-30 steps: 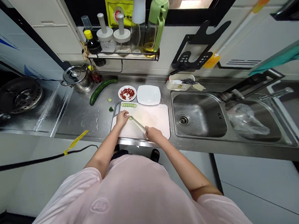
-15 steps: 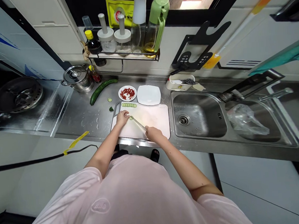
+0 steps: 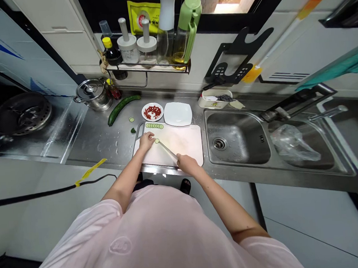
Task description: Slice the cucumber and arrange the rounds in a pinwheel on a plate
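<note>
Over the white cutting board (image 3: pixel 182 146) on the steel bench (image 3: pixel 90 134), both my hands are in view from the head camera. My left hand (image 3: pixel 145 141) makes a narrow grip, its fingers curled down over a piece of cucumber (image 3: pixel 157 141). Only the pale round cut end shows at the fingertips, and the rest is hidden under the hand, so I cannot tell how long the piece is. My right hand (image 3: pixel 187 164) is closed firmly around a kitchen knife (image 3: pixel 168 152), with the handle buried in the fist. The blade slants up to the cut end, but I cannot make out whether its edge touches the cucumber. A row of cucumber slices (image 3: pixel 154 126) lies along the far edge of the board. Beyond it, a longer cucumber (image 3: pixel 123 108) lies on the bench, near a plate of chopped red chilli (image 3: pixel 152 112) and a square white plate (image 3: pixel 177 114)
</note>
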`<state>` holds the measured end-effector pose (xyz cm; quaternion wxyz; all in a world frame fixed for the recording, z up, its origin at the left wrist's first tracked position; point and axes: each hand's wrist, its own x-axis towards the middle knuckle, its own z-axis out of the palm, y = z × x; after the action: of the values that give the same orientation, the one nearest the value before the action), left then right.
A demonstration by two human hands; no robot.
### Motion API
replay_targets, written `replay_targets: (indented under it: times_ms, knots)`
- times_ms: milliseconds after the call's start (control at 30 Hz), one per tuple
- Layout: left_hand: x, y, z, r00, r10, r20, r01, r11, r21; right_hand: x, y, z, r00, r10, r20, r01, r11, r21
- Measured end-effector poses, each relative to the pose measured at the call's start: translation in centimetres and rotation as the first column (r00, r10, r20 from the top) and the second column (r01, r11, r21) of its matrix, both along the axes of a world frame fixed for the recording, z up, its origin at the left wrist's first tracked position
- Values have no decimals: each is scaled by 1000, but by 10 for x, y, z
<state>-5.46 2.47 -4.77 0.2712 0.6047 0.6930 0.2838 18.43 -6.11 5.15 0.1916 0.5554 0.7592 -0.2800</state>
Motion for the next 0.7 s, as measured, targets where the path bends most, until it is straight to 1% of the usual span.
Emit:
replay_targets:
  times_ms: [300,500,600,700]
  knots:
    - [1,-1,3,999,-9,-52,9,1000,-3,6,-9,-4,999,-44,-2,44,999,-26]
    - [7,-6,4,994,1,-114,1,1000,21,13,-20,-17,997,-73,-29,74,997,21]
    - [14,-13,4,988,6,-152,1,999,42,18,-28,-25,991,-118,-69,122,990,67]
    - [19,-23,6,985,-19,-169,33,997,77,23,-31,-32,969,-226,-95,236,965,112]
